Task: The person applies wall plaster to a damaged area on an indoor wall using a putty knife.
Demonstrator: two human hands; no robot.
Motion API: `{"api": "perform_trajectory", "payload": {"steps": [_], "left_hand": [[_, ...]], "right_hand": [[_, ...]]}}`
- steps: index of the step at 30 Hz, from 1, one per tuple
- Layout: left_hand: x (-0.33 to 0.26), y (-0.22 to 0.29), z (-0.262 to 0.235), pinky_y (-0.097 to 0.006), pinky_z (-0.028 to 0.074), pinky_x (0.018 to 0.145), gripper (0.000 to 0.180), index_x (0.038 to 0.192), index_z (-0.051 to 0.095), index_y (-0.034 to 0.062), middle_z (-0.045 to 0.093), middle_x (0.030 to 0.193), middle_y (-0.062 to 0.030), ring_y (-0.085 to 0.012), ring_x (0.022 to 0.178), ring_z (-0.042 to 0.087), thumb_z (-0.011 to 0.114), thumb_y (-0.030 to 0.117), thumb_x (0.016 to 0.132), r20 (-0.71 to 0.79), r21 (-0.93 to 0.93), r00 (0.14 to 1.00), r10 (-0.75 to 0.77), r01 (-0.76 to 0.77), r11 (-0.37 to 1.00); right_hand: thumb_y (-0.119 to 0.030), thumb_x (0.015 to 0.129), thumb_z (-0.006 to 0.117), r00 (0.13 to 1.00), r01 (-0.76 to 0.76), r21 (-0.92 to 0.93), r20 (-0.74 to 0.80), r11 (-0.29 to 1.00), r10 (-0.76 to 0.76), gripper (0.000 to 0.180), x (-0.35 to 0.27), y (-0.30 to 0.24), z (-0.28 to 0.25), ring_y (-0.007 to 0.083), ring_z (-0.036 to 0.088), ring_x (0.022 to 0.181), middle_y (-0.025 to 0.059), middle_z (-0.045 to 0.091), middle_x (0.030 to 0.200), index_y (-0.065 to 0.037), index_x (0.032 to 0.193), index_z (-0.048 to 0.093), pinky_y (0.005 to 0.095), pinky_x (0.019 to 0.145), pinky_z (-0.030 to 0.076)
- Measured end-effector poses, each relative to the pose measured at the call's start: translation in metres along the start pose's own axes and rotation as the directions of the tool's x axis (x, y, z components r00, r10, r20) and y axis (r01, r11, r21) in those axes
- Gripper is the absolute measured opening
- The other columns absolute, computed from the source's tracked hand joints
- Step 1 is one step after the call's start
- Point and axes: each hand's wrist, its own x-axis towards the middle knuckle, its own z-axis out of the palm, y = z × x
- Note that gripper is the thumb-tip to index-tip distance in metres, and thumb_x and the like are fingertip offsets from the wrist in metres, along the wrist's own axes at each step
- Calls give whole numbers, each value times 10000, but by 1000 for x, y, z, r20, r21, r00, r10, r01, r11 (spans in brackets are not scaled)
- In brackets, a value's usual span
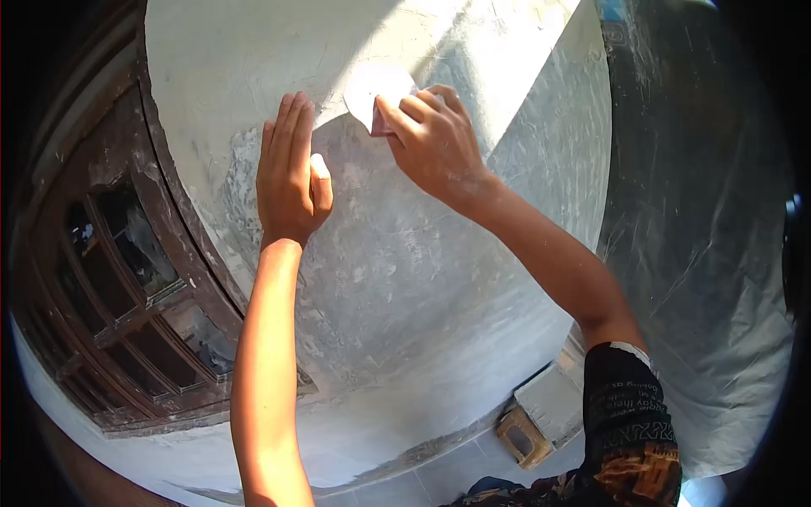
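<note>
My left hand [291, 173] lies flat against a rough grey-white plastered wall [405, 245], fingers together and pointing up. My right hand [431, 139] is higher and to the right, gripping a small pale sanding block [376, 93] pressed onto the wall. Sunlight falls across the block and the upper part of the wall, while the lower part is in shade. Most of the block's lower edge is hidden under my fingers.
A dark brown wooden window frame [127, 279] with glass panes stands to the left of the wall. A grey plastic sheet [701, 253] hangs on the right. Below, near the floor, sits a small box-like object [528, 435] beside a dusty block [553, 401].
</note>
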Motion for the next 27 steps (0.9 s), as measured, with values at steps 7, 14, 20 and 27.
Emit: {"api": "perform_trajectory", "payload": {"steps": [7, 14, 20, 27], "left_hand": [[1, 4, -1, -514, 268, 1179, 637, 1429, 447, -7, 462, 1489, -171, -332, 1425, 389, 409, 91, 800, 14, -10, 1000, 19, -19, 1000], [-4, -3, -9, -529, 257, 1179, 630, 1441, 432, -8, 457, 1494, -174, -350, 1424, 386, 403, 115, 823, 46, 25, 999, 20, -21, 999], [0, 6, 0, -504, 267, 1186, 649, 1426, 457, 8, 474, 1482, -168, -319, 1423, 396, 412, 105, 786, 14, -5, 1000, 23, -23, 1000], [-3, -3, -4, -528, 259, 1178, 623, 1436, 443, -6, 461, 1492, -175, -351, 1424, 389, 388, 163, 839, 36, 20, 999, 27, -28, 999]], "right_hand": [[-30, 834, 579, 979, -118, -123, 152, 985, 136, 294, -13, 29, 9, 264, 656, 917, 118, 693, 925, 23, 1103, 683, 414, 935, 441], [-45, 796, 727, 988, -75, 89, 142, 993, 62, 317, -34, -31, -23, 221, 639, 817, 67, 694, 865, -27, 1111, 698, 383, 932, 472], [-53, 813, 665, 977, -154, -144, 123, 977, 173, 231, 9, 53, 4, 242, 675, 865, 75, 708, 838, -47, 1040, 707, 396, 862, 471], [-35, 863, 598, 970, -91, 38, 230, 995, 80, 278, -46, -33, -19, 244, 681, 892, 111, 708, 863, 37, 1116, 691, 438, 973, 440]]}}
